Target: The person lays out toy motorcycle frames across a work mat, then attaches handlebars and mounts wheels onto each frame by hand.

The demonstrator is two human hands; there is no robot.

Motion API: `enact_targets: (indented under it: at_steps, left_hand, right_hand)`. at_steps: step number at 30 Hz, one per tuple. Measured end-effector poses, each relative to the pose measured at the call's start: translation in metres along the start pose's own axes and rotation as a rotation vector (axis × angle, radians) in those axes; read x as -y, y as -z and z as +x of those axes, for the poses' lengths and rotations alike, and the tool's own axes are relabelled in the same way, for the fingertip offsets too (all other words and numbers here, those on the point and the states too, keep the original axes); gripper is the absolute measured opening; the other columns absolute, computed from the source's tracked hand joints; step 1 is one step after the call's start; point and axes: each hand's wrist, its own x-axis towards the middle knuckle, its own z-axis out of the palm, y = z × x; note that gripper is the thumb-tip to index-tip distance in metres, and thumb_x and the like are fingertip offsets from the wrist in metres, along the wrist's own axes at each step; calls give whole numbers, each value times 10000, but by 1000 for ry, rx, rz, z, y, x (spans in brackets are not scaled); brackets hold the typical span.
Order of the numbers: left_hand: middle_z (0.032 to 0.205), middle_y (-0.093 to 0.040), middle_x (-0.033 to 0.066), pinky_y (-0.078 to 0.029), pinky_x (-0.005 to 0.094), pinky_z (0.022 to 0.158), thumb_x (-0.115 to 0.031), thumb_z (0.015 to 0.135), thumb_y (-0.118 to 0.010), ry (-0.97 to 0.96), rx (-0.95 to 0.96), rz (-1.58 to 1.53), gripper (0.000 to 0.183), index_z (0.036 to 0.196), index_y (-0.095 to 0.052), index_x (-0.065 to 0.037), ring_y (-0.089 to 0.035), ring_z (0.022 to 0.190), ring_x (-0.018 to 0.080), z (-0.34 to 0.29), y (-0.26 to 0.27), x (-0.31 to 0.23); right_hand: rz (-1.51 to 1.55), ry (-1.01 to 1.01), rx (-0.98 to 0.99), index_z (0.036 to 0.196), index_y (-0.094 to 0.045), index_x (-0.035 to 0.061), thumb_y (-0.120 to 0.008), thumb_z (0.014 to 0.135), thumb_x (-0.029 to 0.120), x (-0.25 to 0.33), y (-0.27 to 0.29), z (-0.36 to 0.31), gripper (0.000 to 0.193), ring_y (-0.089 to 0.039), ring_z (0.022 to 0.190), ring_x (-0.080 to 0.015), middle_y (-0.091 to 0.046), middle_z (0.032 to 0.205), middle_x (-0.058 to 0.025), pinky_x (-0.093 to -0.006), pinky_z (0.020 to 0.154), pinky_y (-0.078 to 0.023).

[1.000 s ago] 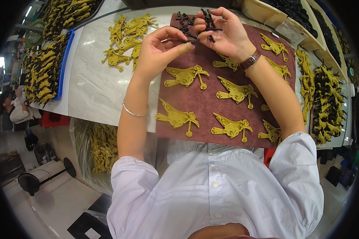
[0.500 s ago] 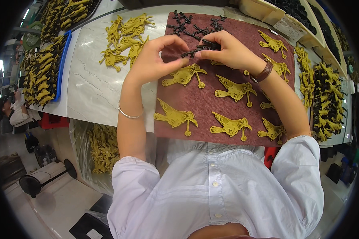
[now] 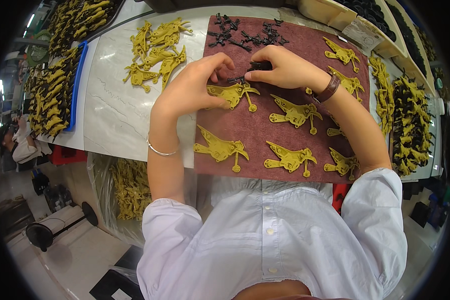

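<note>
My right hand (image 3: 285, 69) is closed on small black plastic parts (image 3: 261, 65). One black piece (image 3: 236, 79) sticks out from its thumb and fingertips, over a yellow bird-shaped part (image 3: 229, 93) on the reddish-brown cloth (image 3: 257, 130). My left hand (image 3: 190, 87) spans that yellow part's left end, thumb and fingers apart, with the thumb by its lower edge; nothing shows in its grip. Whether the black piece touches the yellow part, I cannot tell. More yellow parts (image 3: 295, 114) lie in rows on the cloth, some partly hidden under my right arm.
Loose black pieces (image 3: 257, 39) are scattered at the cloth's far edge. A pile of yellow parts (image 3: 160, 47) sits on the white tabletop (image 3: 112, 100). Trays of yellow-and-black pieces (image 3: 55, 92) stand left; others (image 3: 412, 125) are at right. A clear bag (image 3: 127, 187) of yellow parts is below.
My hands have come nearer to me and down to the yellow part. The left fingers have spread away from the black piece, which now shows at the right hand's fingertips.
</note>
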Motion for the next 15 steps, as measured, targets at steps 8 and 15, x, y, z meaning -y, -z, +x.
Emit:
enact_targets:
  at_steps: [8, 15]
  left_hand:
    - [991, -544, 66, -487, 342, 804, -74, 569, -830, -167, 15, 211, 526, 1072, -690, -137, -559, 920, 243, -2, -2, 3]
    - [1014, -545, 77, -455, 367, 832, -163, 581, -837, -164, 5, 442, 500, 1070, -731, -180, -541, 962, 273, -5, -4, 1]
  right_hand:
    - [-146, 227, -295, 954, -666, -57, -730, 798, 254, -8, -20, 2, 354, -641, 734, -326, -660, 808, -197, -376, 690, -503]
    - [-192, 112, -195, 911, -671, -59, -731, 796, 252, 9, -7, -2, 337, -620, 706, -352, -654, 795, -212, -393, 642, -483]
